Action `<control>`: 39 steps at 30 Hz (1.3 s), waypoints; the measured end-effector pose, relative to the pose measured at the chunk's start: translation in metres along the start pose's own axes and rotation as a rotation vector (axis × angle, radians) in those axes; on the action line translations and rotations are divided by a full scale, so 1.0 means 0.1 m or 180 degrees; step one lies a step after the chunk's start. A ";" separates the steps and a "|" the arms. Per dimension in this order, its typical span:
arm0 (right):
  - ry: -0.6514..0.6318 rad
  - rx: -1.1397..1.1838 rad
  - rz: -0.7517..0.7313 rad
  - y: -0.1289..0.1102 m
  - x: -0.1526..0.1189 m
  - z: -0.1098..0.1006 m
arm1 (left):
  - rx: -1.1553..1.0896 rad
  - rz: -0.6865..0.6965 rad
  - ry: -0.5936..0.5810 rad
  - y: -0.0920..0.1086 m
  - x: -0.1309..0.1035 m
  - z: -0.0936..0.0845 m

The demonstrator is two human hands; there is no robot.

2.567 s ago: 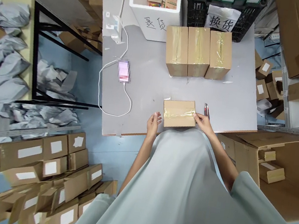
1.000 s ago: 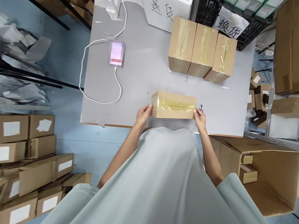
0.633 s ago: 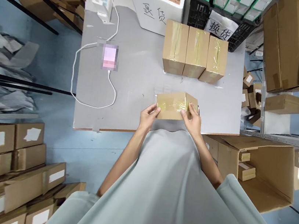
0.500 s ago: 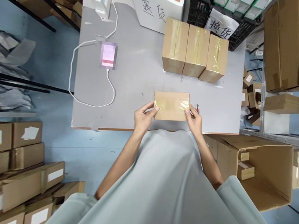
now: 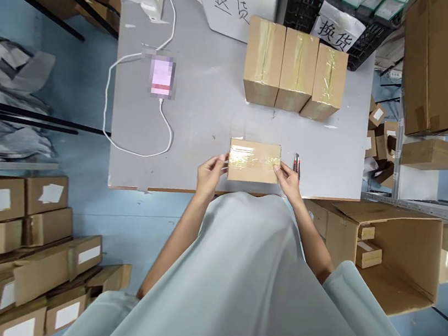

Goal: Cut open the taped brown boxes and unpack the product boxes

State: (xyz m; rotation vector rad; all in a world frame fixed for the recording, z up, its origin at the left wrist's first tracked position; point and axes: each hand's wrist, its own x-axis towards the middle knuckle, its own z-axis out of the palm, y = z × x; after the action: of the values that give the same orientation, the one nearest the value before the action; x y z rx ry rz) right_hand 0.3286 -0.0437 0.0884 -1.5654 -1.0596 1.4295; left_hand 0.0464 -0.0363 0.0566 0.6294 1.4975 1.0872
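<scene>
Small carton [image 5: 253, 162]: at the near side of the desk [image 5: 210, 116], long sides running from 9 to 3 o'clock, with glossy clear tape across the upward face. Directions below were taken from this carton, 12 o'clock being the far side of the desk.

Right hand [image 5: 288, 182], 3 o'clock: held the carton by its end, thumb on the taped face. Left hand [image 5: 209, 176], 9 o'clock: beside the opposite end, thumb and fingers in a narrow curl; whether the fingertips gripped the cardboard could not be told with confidence.

Utility knife [image 5: 297, 165], 3 o'clock: on the desk, just past the right fingertips. Three taped cartons [image 5: 298, 70], toward 1 o'clock: in a side-by-side row, tape seams pointing away. Behind them at 1 o'clock stood a black crate [image 5: 303, 6] bearing a handwritten paper sign [image 5: 337, 28]. White box [image 5: 236, 8], 11 o'clock: handwritten characters on its front.

Pixelated device [image 5: 162, 76], 10 o'clock: a white cable [image 5: 170, 130] was plugged into its near end and looped over the desk's left edge.

Off the desk: large open carton [image 5: 409, 272], 4 o'clock, with small boxes [image 5: 368, 256] inside; stacked cartons with white labels [image 5: 47, 224], 8 o'clock; grey bags [image 5: 14, 144], 9 o'clock.
</scene>
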 end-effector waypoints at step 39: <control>0.0223 -0.0086 0.0110 0.68 0.17 -0.37 | 0.0841 0.0084 0.0051 -0.31 0.24 -0.19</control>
State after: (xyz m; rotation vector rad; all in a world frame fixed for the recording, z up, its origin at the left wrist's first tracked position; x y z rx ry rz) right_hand 0.3720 -0.0535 0.0226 -1.6484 -1.0190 1.3781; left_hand 0.0281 -0.0349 0.0174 0.8264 1.6657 0.9226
